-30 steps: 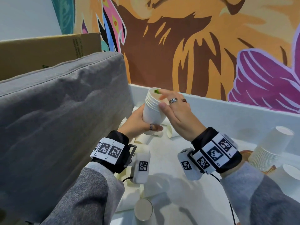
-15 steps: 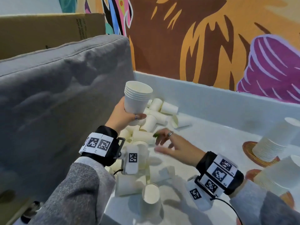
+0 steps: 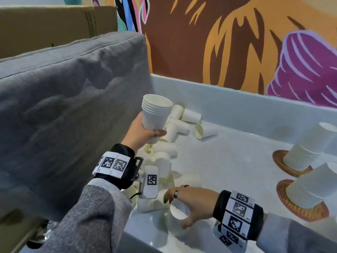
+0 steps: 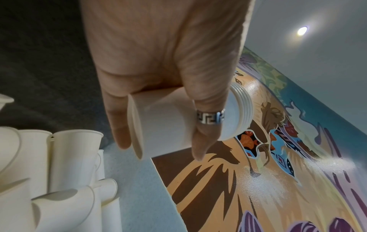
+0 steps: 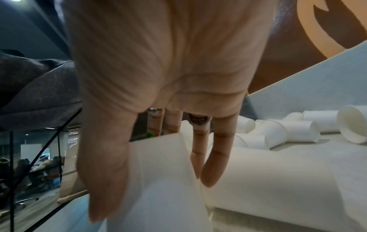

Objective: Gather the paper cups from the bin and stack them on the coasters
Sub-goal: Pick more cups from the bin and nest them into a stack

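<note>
We are closing our right hand around a loose cup at the bin's near edge, and should be pinching gently (paper dents). Our left hand is gripping the nested stack upright. Half a second ago, the right was reaching farther in, empty.

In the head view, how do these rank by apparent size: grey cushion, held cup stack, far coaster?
1. grey cushion
2. held cup stack, though nearer the camera
3. far coaster, partly hidden under cups
</note>
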Demonstrator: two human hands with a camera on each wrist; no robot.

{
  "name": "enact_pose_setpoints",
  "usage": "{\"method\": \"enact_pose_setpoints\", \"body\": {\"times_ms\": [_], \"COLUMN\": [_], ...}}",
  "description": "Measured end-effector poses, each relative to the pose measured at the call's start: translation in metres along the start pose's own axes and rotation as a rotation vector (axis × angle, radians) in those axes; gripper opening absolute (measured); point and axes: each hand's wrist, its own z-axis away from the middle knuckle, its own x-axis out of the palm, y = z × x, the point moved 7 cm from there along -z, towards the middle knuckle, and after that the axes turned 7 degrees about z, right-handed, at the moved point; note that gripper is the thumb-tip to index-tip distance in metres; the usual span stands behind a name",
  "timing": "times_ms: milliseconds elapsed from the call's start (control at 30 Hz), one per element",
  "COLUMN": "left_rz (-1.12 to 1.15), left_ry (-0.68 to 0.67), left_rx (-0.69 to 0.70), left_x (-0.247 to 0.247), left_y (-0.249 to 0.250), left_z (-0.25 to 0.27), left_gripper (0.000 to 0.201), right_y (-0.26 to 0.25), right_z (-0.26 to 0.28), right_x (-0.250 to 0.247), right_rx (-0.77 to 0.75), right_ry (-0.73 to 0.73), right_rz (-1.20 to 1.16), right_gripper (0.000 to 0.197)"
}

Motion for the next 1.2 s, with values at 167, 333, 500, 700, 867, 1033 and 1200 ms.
{"method": "enact_pose_setpoints", "body": {"times_ms": [167,333,500,700,867,1033,1200], "left_rz": [0.008,0.040,0.086,0.257,0.346,0.299,0.251], "left_ry": [-0.013,-0.009,-0.057,-0.337,-0.393,-0.403,-0.413], "left_rx": [0.022,0.035,0.046,0.022,0.060,0.083,0.075], "left_x": [-0.001,-0.006,0.002,0.042,0.052,0.049,0.048], "left_y": [0.004,0.012,0.023,0.046,0.063,0.070,0.066], "left_z": [-0.003,-0.007,-0.008,0.008,0.014,0.010,0.010], "left_gripper": [0.076,0.071,0.062,0.069,0.064,0.081,0.081], "right_y": [0.012,0.044,0.096,0.092,0.071,0.054,0.052], "right_z": [0.016,0.063,0.106,0.079,0.058,0.053,0.059], "right_x": [-0.028,-0.103,-0.174,-0.175,-0.165,-0.174,-0.187], "right_rx": [-0.025,0.011,0.126,0.153,0.088,-0.018,-0.043], "right_ry": [0.102,0.432,1.096,1.294,1.209,1.032,1.008], "right_rz": [-0.156,-0.337,-0.765,-1.031,-1.024,-0.859,-0.777], "right_gripper": [0.064,0.057,0.052,0.040,0.062,0.102,0.079]}}
